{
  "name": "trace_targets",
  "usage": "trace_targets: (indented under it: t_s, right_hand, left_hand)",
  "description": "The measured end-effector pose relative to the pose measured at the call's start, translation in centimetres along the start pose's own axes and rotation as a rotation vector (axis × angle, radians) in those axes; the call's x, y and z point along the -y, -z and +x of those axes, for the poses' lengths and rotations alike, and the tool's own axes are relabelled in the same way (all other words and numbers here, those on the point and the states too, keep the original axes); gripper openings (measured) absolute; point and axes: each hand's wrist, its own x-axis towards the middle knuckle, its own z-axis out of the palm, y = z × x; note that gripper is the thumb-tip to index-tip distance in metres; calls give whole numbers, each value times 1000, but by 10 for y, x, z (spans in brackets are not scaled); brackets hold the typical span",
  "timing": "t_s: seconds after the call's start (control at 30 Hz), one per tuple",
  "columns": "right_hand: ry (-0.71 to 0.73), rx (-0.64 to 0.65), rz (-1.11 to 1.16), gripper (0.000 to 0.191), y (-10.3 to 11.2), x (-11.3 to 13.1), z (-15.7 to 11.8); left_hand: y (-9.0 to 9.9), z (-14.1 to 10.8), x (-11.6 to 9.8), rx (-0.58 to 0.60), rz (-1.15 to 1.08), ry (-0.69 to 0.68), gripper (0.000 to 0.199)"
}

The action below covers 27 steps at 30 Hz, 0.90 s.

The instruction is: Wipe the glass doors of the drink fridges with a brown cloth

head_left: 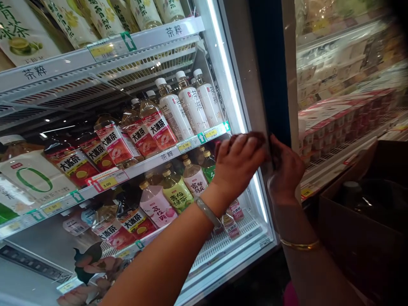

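My left hand [240, 163], with a pale bangle on its wrist, reaches across the lit drinks cooler to its right-hand frame [247, 97]. Its fingers are curled over a dark reddish cloth [259, 137], which shows only in part. Close on the right, my right hand [285, 170], wearing a gold bracelet [299, 245], is closed at the frame's outer edge. Something dark lies at its fingers, too blurred to make out. Behind my left forearm stand bottles with pink labels [158, 206] and green-yellow labels [177, 191].
Shelves hold red-labelled bottles [159, 129] and white-labelled bottles [193, 108], with price strips [167, 156] along the edges. Another chilled display [338, 114] with stacked pink packs is at right. Below it is a dark box [334, 212]. Faint hand shapes [98, 272] show at lower left.
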Motion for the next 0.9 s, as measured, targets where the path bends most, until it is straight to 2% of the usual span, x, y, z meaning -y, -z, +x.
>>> trace_targets:
  t_s: [0.07,0.13,0.23,0.3,0.4,0.5,0.57,0.63,0.7,0.8,0.83,0.9]
  right_hand:
    - [177,85,-142,37,2,-6,-4]
    - [312,149,-275,39,3,-13,-10]
    - [378,201,-353,42,6,-25,-20]
    - [419,236,-429,46,7,-31,-25]
    - [459,262,-586,52,6,-36,-31]
    - [448,276,-662,56,3,-36,-34]
    - [436,283,-690,58,1,-36,-35]
    - [419,275,-716,57,1,-39,-34]
    - [400,269,-726,56,3,-42,-32]
    - [364,278,-731,55,6,-45,-28]
    - [351,277,-730,56,6,-45,-27]
    - [348,263,-718,56,3,-40,-28]
  left_hand:
    - [0,10,4,-69,24,75,22]
    - [-1,0,-4,-106,35,79,22]
    - [-3,-30,-21,-89,34,21,26]
    - [-1,-40,-21,-64,35,-27,26]
    - [8,-17,2,-44,36,-79,25]
    - [14,21,27,-90,62,88,24]
    - [14,26,28,-123,77,161,23]
    - [12,5,13,-130,83,118,23]
    - [10,-34,-10,-76,57,7,25]
    - [12,-89,-33,-40,3,10,28]
    - [14,-97,-33,-32,-5,-13,28]
    - [20,-94,-24,-11,-6,-34,29]
